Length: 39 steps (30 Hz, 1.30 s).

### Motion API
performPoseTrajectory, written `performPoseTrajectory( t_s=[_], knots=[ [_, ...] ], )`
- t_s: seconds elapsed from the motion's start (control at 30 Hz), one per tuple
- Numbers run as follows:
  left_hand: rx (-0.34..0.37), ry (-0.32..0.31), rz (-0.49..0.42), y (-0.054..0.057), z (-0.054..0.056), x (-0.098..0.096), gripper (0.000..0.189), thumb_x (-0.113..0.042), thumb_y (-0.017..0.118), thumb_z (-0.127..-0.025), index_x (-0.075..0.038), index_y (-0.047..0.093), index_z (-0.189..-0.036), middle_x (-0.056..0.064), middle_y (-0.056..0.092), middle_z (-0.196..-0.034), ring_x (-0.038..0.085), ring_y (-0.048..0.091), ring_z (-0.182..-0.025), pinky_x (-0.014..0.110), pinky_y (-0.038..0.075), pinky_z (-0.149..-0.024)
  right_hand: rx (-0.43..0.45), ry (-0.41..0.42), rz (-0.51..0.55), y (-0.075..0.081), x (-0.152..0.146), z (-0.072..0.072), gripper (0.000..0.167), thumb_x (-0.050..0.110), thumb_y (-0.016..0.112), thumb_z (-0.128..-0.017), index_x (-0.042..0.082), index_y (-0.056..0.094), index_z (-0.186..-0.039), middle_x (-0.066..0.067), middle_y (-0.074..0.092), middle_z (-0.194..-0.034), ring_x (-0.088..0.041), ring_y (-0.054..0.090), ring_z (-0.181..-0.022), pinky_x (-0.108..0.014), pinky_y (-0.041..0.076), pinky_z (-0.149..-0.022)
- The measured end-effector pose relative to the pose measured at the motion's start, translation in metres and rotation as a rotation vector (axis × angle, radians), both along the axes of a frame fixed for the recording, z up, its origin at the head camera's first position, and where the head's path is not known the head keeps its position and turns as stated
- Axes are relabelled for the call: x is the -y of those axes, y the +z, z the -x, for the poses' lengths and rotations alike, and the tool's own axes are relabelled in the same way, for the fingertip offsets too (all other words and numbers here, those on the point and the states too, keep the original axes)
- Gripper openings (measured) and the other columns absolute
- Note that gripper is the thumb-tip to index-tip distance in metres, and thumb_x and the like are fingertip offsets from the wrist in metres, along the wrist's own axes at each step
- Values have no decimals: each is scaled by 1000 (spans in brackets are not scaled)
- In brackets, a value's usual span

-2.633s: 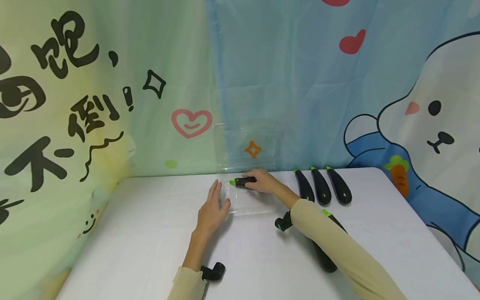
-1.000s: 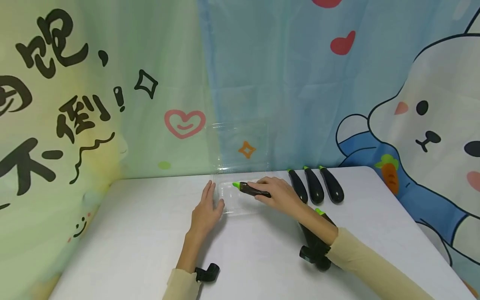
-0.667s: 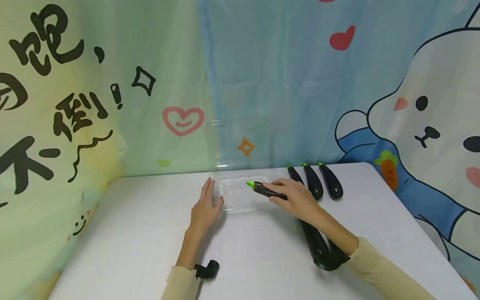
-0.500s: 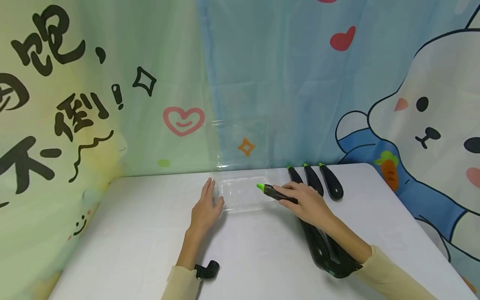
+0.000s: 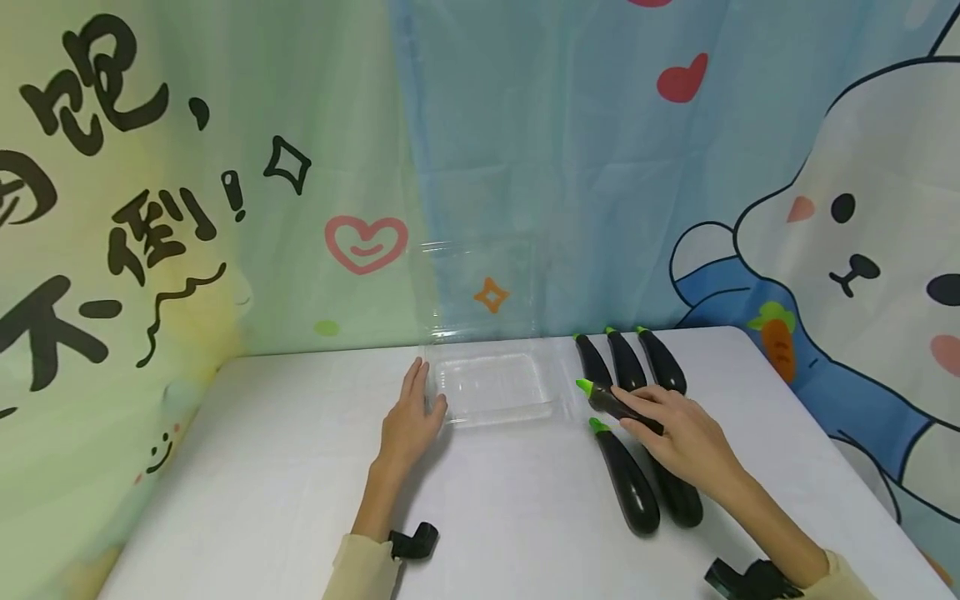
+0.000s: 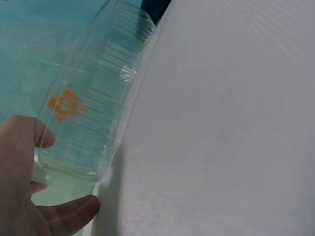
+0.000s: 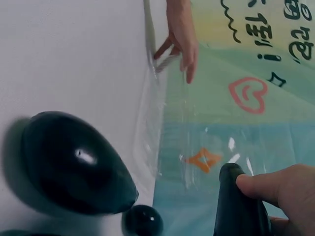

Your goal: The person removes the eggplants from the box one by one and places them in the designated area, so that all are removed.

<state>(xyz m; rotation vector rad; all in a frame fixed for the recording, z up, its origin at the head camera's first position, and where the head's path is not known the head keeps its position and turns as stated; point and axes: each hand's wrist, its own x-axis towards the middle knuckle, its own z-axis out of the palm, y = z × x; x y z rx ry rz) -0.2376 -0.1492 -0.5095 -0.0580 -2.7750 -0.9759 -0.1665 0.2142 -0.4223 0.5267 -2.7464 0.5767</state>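
My right hand [image 5: 686, 437] grips a dark eggplant [image 5: 609, 402] with a bright green stem end pointing left, right of a clear plastic box [image 5: 517, 414]. In the right wrist view my thumb lies along the held eggplant [image 7: 238, 206]. Straight fingers of my left hand [image 5: 411, 421] rest at the box's left side. In the left wrist view, that hand [image 6: 22, 177] touches the end of the transparent box [image 6: 98, 113]. The box's raised lid [image 5: 480, 287] stands against the backdrop. Nothing shows inside the box.
Three eggplants [image 5: 663, 358] lie in a row at the back right of the white table [image 5: 300, 467]. Two more eggplants [image 5: 630, 487] lie nearer, partly under my right hand. A printed curtain [image 5: 585, 167] hangs behind the table's back edge.
My right hand has carried the eggplant out from over the box to the right, near the other eggplants. My left hand has stayed at the box's left side.
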Motion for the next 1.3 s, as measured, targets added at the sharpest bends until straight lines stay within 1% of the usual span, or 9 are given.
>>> performPoseTrajectory(
  t_s=[0.13,0.3,0.4,0.53,0.8,0.93,1.1,1.2,1.3],
  knots=[
    [-11,-3,-3,2,1,0,63,-36,49,-94,-14,33,-151,-2,27,-161,36,64,-112,52,53,-76,-21,-31,25,-1,-9,-4,46,19,73,-85,15,64,-129,-9,67,-108,-27,62,-91,-42,49,-70],
    [-1,0,-5,1,-1,0,63,-37,48,-94,-14,33,-151,-1,27,-161,34,63,-114,50,53,-75,25,-72,41,-7,-17,-9,46,25,69,-88,15,61,-133,-11,66,-111,-25,62,-89,-34,46,-64],
    [17,6,-6,-1,-5,1,63,-37,49,-94,-15,33,-151,-2,26,-161,33,64,-113,49,53,-74,45,-83,54,-11,-20,-11,46,28,66,-91,15,59,-135,-10,66,-110,-17,58,-82,-27,42,-60],
    [8,12,-7,-3,-6,1,63,-36,49,-94,-15,34,-151,-3,27,-161,34,64,-112,49,53,-74,43,-87,62,-15,-23,-12,46,27,64,-93,14,57,-137,-9,65,-107,-9,49,-74,-22,37,-55],
    [-11,5,-19,0,-3,-1,62,-36,49,-94,-16,34,-151,-4,27,-160,34,62,-118,53,52,-80,86,-121,66,-12,-26,-10,46,28,59,-96,10,54,-138,-16,64,-107,-18,52,-77,-27,40,-59],
    [-17,0,-22,0,-2,-1,62,-36,49,-94,-16,34,-151,-4,28,-160,34,63,-115,52,52,-80,110,-132,61,-11,-28,-11,46,29,56,-98,8,53,-139,-19,63,-108,-21,56,-80,-33,45,-62],
    [-15,-1,-9,-1,0,-1,62,-36,49,-95,-16,33,-151,-4,27,-161,34,65,-111,51,53,-77,142,-160,94,-10,-30,-9,46,32,51,-100,14,50,-143,-18,61,-108,-21,55,-79,-34,45,-63],
    [-8,0,-7,0,-1,-1,62,-36,49,-95,-16,33,-151,-4,27,-161,34,64,-112,51,53,-76,147,-177,99,-11,-31,-8,47,32,53,-99,18,49,-143,-18,60,-106,-20,53,-77,-32,43,-61],
    [-7,3,-5,1,-2,-1,63,-36,49,-94,-15,33,-151,-3,27,-161,34,63,-114,52,53,-77,127,-190,84,-14,-31,-8,51,33,61,-94,19,50,-143,-20,61,-106,-24,57,-79,-34,46,-62]
  ],
)
